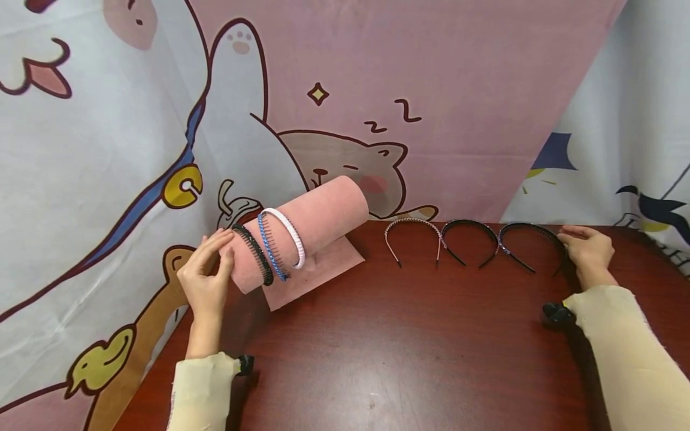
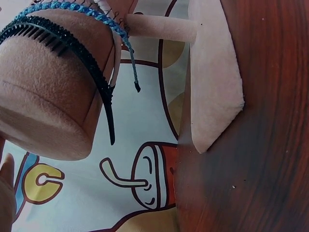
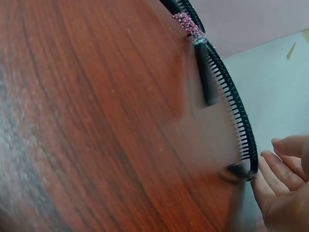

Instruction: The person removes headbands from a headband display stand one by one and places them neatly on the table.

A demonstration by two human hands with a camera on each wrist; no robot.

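Note:
My left hand (image 1: 206, 276) rests its fingertips at the near left end of a pink plush-covered cylinder stand (image 1: 334, 206). Three headbands sit around that cylinder: a black toothed one (image 1: 252, 251) nearest the hand, a braided blue one (image 1: 269, 248), and a white one (image 1: 293, 236). In the left wrist view, the black headband's (image 2: 77, 46) sparkly band and comb teeth show. At the table's right, my right hand (image 1: 590, 250) has its fingers beside the end of a black toothed headband (image 3: 241, 118), thumb apart from them.
Left of that black headband, another black headband (image 1: 469, 222) and a pale pink one (image 1: 412, 220) stand in a row along the back of the dark red wooden table (image 1: 377, 347). The stand's flat pink base (image 1: 329, 269) lies on the table. A cartoon-print cloth (image 1: 458, 72) hangs behind.

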